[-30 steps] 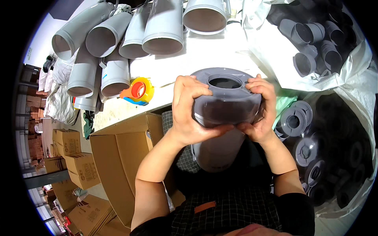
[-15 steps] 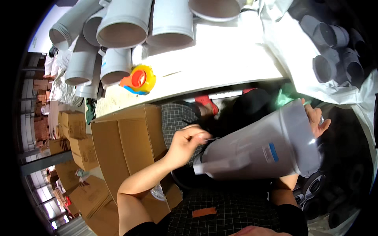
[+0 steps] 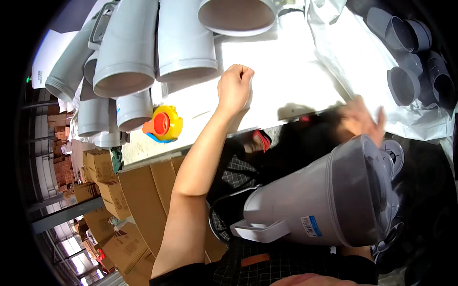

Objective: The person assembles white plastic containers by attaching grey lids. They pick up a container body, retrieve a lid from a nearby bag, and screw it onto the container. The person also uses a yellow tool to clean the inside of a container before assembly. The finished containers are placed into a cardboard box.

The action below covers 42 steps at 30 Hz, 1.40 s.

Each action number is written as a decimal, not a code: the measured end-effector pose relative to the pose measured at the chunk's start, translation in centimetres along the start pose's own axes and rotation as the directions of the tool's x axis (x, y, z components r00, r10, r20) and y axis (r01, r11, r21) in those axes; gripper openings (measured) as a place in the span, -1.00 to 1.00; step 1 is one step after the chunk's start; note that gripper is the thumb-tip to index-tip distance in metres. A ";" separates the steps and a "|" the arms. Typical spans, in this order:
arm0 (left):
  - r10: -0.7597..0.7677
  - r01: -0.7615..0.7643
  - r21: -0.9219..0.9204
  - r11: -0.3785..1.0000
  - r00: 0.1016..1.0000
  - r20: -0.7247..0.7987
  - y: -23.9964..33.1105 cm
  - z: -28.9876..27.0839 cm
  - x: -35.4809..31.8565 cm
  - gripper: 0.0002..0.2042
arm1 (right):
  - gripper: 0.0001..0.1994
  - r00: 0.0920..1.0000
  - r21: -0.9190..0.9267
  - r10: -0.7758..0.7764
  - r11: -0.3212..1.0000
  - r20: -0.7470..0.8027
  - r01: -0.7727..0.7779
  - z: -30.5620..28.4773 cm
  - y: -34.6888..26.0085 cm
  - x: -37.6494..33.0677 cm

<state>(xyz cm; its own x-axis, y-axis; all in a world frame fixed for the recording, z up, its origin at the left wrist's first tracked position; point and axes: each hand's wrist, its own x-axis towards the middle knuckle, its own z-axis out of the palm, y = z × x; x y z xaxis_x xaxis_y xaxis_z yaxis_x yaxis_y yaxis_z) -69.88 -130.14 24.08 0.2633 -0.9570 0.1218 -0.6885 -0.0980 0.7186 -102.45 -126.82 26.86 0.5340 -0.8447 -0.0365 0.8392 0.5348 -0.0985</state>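
Left hand (image 3: 235, 86) lifted off smooth grey jug (image 3: 329, 200) — fist over white table (image 3: 276, 66).

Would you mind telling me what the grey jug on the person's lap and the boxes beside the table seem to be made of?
The grey jug looks like moulded plastic with a smooth, slightly glossy skin, judging by its soft highlights and one-piece handle. The boxes look like plain brown corrugated cardboard, matte, with folded flaps and creased edges.

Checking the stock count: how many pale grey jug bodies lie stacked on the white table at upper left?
About 7: three large in front, one far left, three smaller beneath; more may be hidden.
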 end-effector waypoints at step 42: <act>-0.427 0.195 -0.946 0.258 0.902 0.070 -0.7 -1.6 -0.1 -0.74 | -0.34 0.862 -0.331 0.312 -0.828 0.400 0.454 0.4 10.2 10.5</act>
<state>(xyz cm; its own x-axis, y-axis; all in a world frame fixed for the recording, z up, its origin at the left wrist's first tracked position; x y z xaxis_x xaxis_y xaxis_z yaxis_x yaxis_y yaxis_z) -68.40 -129.52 24.65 0.4841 -0.8401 -0.2448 0.5134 0.0462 0.8569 -88.22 -130.19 25.83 0.7633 -0.5519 0.3358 -0.4863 -0.8331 -0.2638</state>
